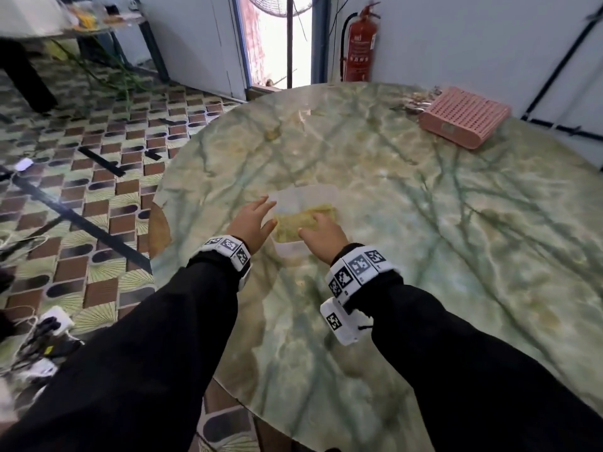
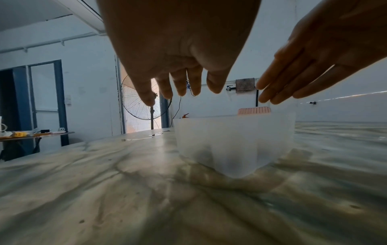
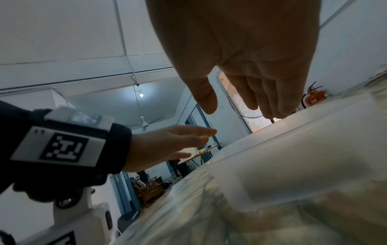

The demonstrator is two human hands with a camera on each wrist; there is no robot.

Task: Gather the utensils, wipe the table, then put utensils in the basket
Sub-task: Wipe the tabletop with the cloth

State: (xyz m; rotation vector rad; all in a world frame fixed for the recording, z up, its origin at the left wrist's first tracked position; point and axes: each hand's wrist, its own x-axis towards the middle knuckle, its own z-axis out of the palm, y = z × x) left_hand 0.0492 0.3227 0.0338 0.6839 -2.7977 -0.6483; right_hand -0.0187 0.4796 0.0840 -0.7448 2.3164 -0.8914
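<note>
Basket far right, long axis diagonal, left hand, right hand fingers straight, empty

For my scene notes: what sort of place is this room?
Probably a plain workroom or canteen, not a home kitchen: a round marble-look table, a wall-hung fire extinguisher, and a large standing fan by the doorway.

You face a round, green-veined marble surface. A translucent plastic container rests on it near the centre, a yellowish cloth inside. At two o'clock a pink perforated basket lies near the far edge, with small blurred utensils just beside it.
</note>
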